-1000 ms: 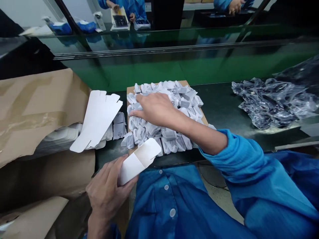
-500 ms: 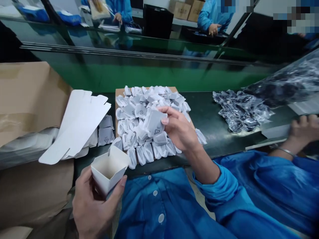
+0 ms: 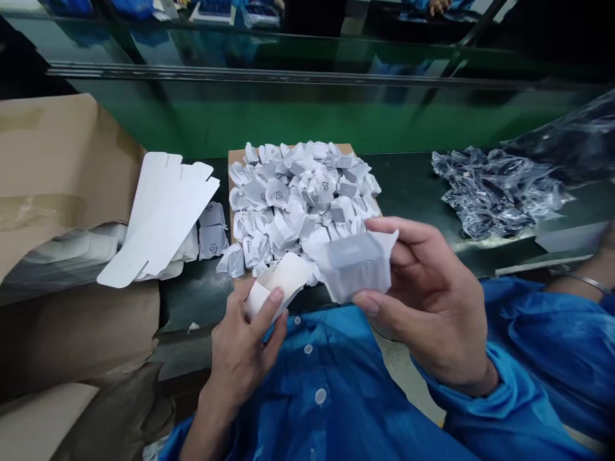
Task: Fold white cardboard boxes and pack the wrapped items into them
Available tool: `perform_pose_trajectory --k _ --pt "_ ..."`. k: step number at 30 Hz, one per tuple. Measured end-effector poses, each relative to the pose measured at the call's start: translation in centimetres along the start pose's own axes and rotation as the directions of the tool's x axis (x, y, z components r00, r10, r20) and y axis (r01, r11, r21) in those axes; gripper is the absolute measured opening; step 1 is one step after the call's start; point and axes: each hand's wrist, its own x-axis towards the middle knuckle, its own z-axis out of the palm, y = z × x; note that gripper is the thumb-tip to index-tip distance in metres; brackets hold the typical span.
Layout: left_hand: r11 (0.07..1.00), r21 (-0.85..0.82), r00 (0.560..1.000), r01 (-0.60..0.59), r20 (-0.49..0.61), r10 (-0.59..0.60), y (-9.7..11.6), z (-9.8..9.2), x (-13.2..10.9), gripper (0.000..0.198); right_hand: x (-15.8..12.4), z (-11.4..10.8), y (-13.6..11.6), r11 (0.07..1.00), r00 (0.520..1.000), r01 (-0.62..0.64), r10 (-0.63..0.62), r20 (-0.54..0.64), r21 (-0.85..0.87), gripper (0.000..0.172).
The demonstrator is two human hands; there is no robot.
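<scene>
My left hand [image 3: 250,346] grips a small white carton [image 3: 283,282], tilted so its open end points up and right. In my right hand [image 3: 427,307], between thumb and fingers, is a block-shaped packet in thin white wrapping [image 3: 358,262]; the contents are hidden, with a darker shape showing through. The packet is close to the carton's open end but apart from it. Behind both hands a heap of similar white wrapped packets [image 3: 307,192] covers a cardboard sheet [image 3: 235,157].
Flat white carton blanks [image 3: 161,218] lean at left beside a large cardboard box [image 3: 62,153]. Two wrapped packets [image 3: 213,240] lie near them. Clear plastic bags [image 3: 500,192] pile up at right on the dark green bench [image 3: 403,179]. A co-worker's wrist with a bracelet [image 3: 583,282] is at far right.
My right hand has lifted the packet off the heap toward me. My left hand has moved right and tipped the carton toward the packet. The view has tilted down.
</scene>
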Motion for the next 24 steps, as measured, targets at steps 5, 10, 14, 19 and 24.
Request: perform_pose_trajectory --k 5,10,14,19,24 --pt "0.997 0.033 0.995 -0.071 0.067 0.069 -0.2 -0.6 -0.2 0.079 2.3 0.6 -0.9 0.825 0.890 0.386 -0.216 0.402 -0.412 0.031" --pt "0.990 -0.036 0.988 -0.133 0.071 0.136 -0.6 -0.4 -0.4 0.076 3.6 -0.9 -1.5 0.659 0.753 0.479 0.030 0.657 -0.579 0.026" --pt "0.976 -0.043 0.975 -0.213 0.049 0.215 -0.4 0.0 -0.1 0.068 5.5 -1.2 -2.1 0.627 0.635 0.507 0.192 0.749 -0.591 0.020" --pt "0.959 -0.004 0.959 -0.283 0.018 0.283 -0.5 -0.4 0.8 0.058 7.2 0.6 -2.0 0.667 0.593 0.477 0.237 0.770 -0.572 0.017" --pt "0.963 0.000 0.962 -0.269 -0.057 0.268 -0.9 -0.5 0.9 0.051 7.2 1.5 -1.6 0.729 0.649 0.392 0.214 0.730 -0.561 0.017"
